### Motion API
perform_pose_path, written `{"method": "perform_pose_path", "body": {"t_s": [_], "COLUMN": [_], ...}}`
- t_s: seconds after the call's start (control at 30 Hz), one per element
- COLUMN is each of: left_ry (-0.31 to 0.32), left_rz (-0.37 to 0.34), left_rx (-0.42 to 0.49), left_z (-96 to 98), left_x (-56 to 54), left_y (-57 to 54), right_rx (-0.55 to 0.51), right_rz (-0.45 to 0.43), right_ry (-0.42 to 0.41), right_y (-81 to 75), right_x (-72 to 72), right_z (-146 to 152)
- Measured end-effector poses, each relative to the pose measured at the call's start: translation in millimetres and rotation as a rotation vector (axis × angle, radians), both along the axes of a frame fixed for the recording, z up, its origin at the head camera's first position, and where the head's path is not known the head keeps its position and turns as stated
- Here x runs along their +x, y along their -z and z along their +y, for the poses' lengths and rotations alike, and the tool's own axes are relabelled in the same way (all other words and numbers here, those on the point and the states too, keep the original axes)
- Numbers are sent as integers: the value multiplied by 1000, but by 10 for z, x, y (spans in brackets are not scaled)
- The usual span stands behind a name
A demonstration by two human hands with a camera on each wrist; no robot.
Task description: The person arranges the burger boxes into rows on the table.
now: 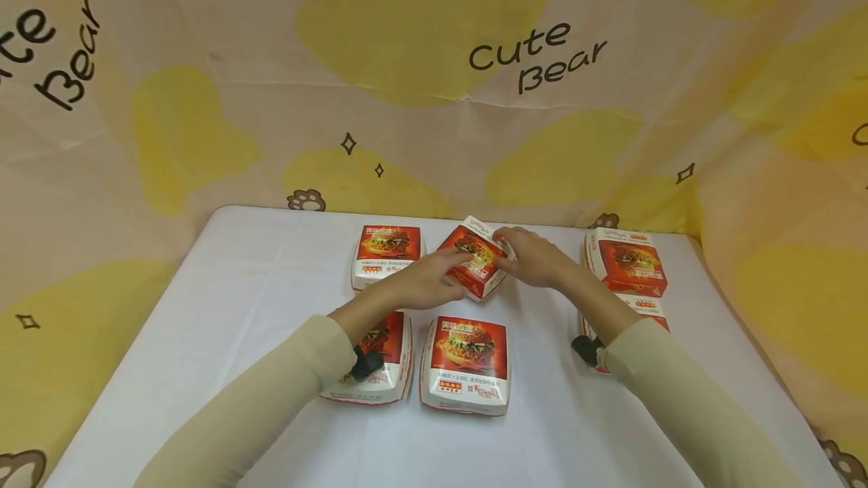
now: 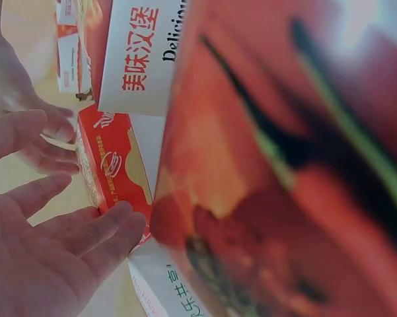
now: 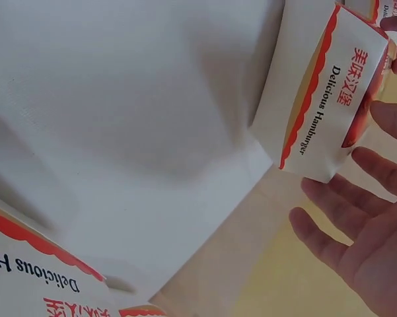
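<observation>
A red-and-white hamburger box (image 1: 475,253), turned at an angle to its neighbours, lies between my two hands at the back of the table. My left hand (image 1: 429,279) reaches over its left corner. The left wrist view shows those fingers (image 2: 96,238) spread and fairly straight, tips at the box's red side (image 2: 115,168). At the opposite corner, my right hand (image 1: 536,256) touches the box with fingertips and thumb. Its fingers (image 3: 340,208) are spread in the right wrist view, beside the white side printed "Delicious Hamburger" (image 3: 324,99).
Matching boxes surround it: one at back left (image 1: 388,247), one at front left (image 1: 366,390) partly under my left wrist, and one at front middle (image 1: 464,367). Two more (image 1: 627,262) stand at the right, the nearer partly behind my right arm. A printed cloth (image 1: 420,126) hangs behind the white table (image 1: 271,262).
</observation>
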State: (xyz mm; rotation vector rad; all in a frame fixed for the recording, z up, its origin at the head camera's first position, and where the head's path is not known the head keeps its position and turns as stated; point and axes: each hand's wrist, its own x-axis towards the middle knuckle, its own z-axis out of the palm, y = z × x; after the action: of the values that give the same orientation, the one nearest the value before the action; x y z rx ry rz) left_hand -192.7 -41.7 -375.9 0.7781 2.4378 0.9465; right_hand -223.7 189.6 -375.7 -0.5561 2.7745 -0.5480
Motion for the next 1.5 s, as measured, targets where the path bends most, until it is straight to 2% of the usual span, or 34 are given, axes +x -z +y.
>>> {"method": "perform_pose_path", "body": {"t_s": [0.27,0.63,0.87,1.07,1.17,1.37,1.5], "left_ry": [10,12,42,26,17,-3,-24], "left_rz": [38,63,66,63,60,70,100], "left_rx": [-30,-69,-67,-93,-108,-124,-92], "left_z": [33,70,67,59,64,102,112], "left_x": [24,59,88,86,79,68,85], "left_y": [21,-8,-29,-13,-7,-18,-38], "right_rx": [38,133,128,130,116,107,131], "right_rz": [32,108,152,214,192,79,81], "right_ry": [-26,-9,-16,-24,-11,-28,-33], "right_y": [-21,-20,6,-28,-36,-8,11], "right_x": [61,101,126,112,67,5,23], "right_z": [3,-15,20,15,0,-11,3]}}
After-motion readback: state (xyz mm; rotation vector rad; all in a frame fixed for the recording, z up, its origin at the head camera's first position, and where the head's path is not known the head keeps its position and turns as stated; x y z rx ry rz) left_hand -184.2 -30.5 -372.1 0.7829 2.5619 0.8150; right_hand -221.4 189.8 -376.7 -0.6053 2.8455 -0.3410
